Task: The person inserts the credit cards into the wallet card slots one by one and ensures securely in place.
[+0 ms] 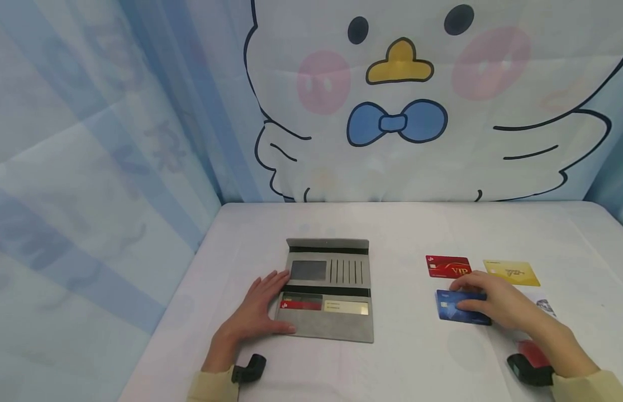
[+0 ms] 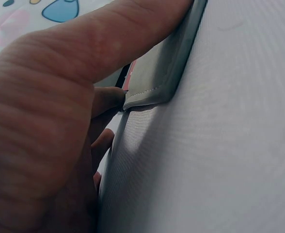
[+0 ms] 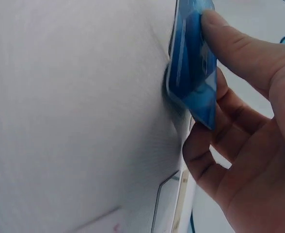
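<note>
An unfolded grey card wallet (image 1: 336,330) lies on the table in the head view, with the tops of a red card (image 1: 306,305) and a pale gold card (image 1: 346,307) showing in its lower pockets. My left hand (image 1: 256,312) rests spread along the wallet's left side, thumb at the lower corner. To the right, my right hand (image 1: 512,304) pinches a blue bank card (image 1: 449,310) by its long edges. The right wrist view shows my thumb on the card (image 3: 193,58) and the fingers at its other edge, with the card low over the cloth.
Beyond my right hand lie a red VIP card (image 1: 444,268) and a gold card (image 1: 517,272). A white card with a dark picture (image 1: 545,306) and a reddish card (image 1: 532,353) are partly covered by my right arm. A printed curtain (image 1: 391,173) hangs behind the table.
</note>
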Demonstrator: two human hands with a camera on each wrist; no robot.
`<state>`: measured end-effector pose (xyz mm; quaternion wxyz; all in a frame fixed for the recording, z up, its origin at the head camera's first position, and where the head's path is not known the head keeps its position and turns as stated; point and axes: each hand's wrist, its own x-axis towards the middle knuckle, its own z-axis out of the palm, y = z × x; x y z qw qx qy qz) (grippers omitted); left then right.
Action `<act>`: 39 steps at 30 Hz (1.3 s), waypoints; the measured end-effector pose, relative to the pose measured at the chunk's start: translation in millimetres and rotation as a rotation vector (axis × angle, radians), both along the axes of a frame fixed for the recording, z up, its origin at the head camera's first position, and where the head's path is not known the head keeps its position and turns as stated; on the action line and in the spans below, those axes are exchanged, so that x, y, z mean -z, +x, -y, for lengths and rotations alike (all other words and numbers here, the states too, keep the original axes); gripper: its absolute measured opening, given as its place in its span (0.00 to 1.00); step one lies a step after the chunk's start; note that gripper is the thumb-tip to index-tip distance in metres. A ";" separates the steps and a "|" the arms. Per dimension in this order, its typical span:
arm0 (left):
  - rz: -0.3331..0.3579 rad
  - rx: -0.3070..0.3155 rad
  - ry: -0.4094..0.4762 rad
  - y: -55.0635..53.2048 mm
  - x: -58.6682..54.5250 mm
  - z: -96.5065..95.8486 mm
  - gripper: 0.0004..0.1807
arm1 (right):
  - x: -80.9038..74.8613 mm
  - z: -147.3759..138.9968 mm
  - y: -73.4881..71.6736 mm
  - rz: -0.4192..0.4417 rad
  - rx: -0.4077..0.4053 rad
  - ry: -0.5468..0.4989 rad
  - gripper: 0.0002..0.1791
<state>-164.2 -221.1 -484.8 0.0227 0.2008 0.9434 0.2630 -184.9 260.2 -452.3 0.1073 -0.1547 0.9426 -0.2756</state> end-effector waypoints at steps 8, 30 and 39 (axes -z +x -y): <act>0.020 -0.003 -0.020 0.0 -0.6 0.1 0.58 | -0.2 -1.0 -2.5 0.080 -0.019 -0.061 0.20; 0.011 -0.006 -0.001 1.7 -2.5 -0.6 0.57 | -12.3 20.2 -1.0 -0.012 -0.070 -0.215 0.21; -0.007 0.002 -0.003 1.6 -1.4 -0.3 0.57 | -7.6 33.4 -5.2 -0.047 -0.110 -0.282 0.19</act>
